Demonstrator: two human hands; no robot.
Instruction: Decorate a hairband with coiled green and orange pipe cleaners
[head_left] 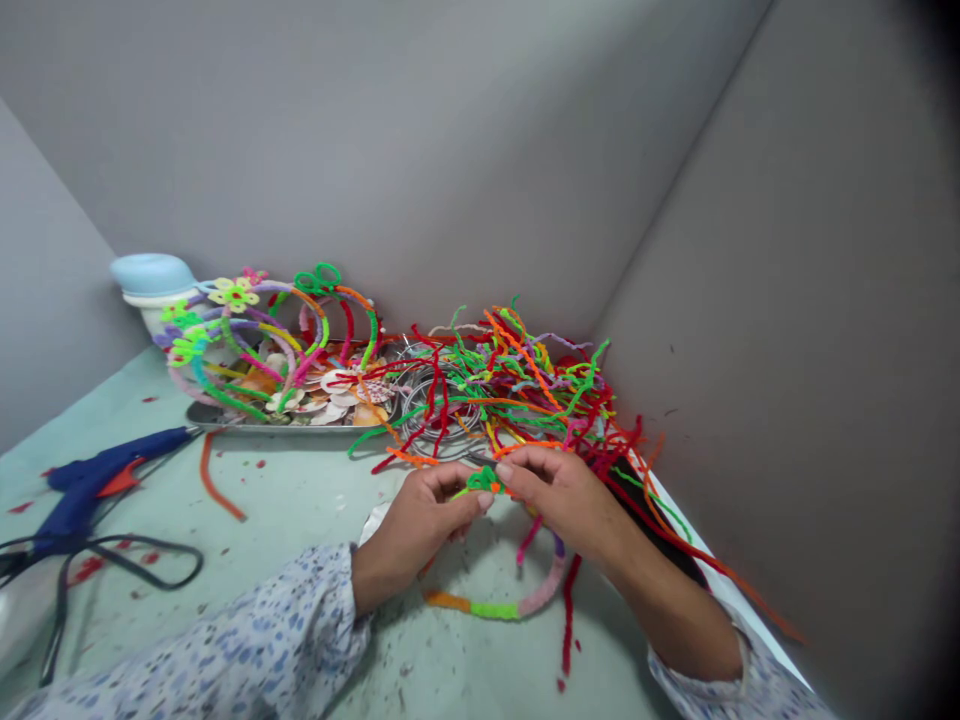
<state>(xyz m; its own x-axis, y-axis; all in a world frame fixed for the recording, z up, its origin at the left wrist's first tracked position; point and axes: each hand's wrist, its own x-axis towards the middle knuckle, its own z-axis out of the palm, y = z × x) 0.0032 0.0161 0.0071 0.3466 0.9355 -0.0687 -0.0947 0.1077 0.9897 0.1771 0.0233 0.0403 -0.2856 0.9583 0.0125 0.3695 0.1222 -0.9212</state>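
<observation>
My left hand (420,520) and my right hand (562,495) meet over the table, both pinching a small green and orange pipe-cleaner twist (486,481) between their fingertips. The twist sits on a hoop wrapped in orange, green, pink and purple pipe cleaner (499,604), which hangs below my hands. Just behind my fingers lies a tangled heap of loose pipe cleaners (525,385) in red, green, orange and yellow.
A metal tray (225,418) at the back left holds finished wrapped hoops (255,330) and paper pieces. A blue glue gun (97,480) with a black cord lies at the left. A pale blue-lidded container (154,280) stands in the corner. Grey walls close in behind and right.
</observation>
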